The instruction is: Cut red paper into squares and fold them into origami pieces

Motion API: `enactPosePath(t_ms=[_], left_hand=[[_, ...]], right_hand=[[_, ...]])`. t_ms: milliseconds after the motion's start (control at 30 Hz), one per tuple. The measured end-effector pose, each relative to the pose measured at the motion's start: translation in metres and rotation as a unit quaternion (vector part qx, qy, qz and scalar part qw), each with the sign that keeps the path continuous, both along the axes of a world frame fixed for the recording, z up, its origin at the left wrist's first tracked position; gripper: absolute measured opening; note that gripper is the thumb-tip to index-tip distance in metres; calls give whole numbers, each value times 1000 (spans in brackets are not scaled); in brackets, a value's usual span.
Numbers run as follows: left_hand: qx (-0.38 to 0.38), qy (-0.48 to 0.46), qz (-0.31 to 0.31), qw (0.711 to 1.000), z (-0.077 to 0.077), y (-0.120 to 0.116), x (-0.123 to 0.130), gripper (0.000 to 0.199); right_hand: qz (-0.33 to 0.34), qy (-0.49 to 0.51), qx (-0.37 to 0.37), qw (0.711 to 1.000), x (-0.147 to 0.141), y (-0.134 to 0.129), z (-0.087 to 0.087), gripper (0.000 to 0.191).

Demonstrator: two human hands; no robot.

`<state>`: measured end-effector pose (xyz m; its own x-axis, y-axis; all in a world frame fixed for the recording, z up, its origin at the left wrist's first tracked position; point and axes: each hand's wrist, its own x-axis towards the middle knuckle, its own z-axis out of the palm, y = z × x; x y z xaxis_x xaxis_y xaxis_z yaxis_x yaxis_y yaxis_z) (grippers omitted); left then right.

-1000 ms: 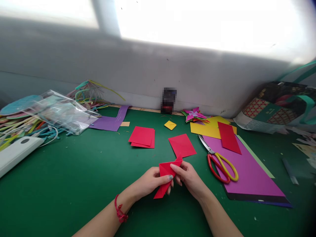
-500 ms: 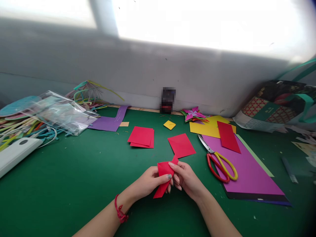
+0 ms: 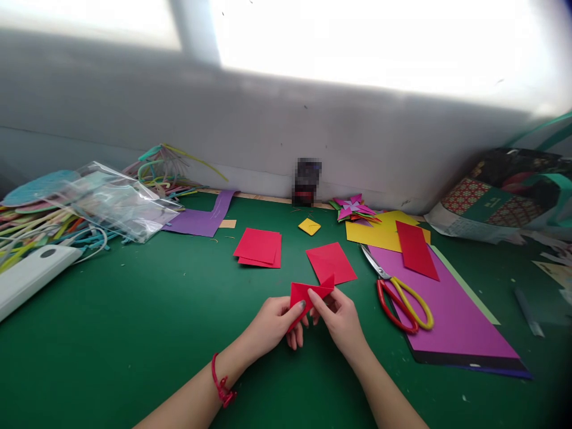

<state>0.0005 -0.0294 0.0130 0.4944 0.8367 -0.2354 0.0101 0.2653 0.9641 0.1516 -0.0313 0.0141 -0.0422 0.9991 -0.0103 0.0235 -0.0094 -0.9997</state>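
A partly folded piece of red paper [image 3: 300, 292] is held above the green table between both hands. My left hand [image 3: 274, 322] grips its left side, thumb on top and fingers underneath. My right hand [image 3: 337, 313] pinches the right side, thumb pressed on the paper near a raised pointed flap. Just beyond lies a single red paper square [image 3: 331, 263], close to the fingers of my right hand. To its left rests a small stack of red squares [image 3: 258, 246]. A little folded yellow paper [image 3: 309, 226] sits farther back.
Scissors [image 3: 397, 295] with red and yellow handles lie at right, partly on purple sheets [image 3: 456, 322]. Folded paper stars [image 3: 355, 208] are at the back by a yellow sheet [image 3: 370, 235]. Paper strips, a clear plastic bag [image 3: 129, 202] and a white device [image 3: 40, 268] crowd the left.
The red paper has been turned in my hands; its long lower point no longer shows, and a flap now points up at the right. My right hand has shifted slightly right.
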Motion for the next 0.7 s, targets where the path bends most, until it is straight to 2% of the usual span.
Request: enactPosePath(t_ms=[100,233,333,400,600,700], left_hand=[[-2,-5,10,1000,-2,2,-1,42],[-25,-40,24,999,0,7,-2,56],[-35,-53,83,995,0,11,-2,49],[-25,-54,96,994,-1,12,-2,39],[-12,-51,1,999,-3,10,-5,25],[-3,-49,-15,999,-2,8,-5,23]], right_hand=[[22,12,8,1000,-2,0,0,16],[23,86,-8,996,0,5,-3,19],[29,106,-33,993,5,8,-6,16],[42,84,-31,995,7,8,-5,16],[82,6,-29,996,7,2,-1,36],[124,-31,-42,991,6,-2,3,35]])
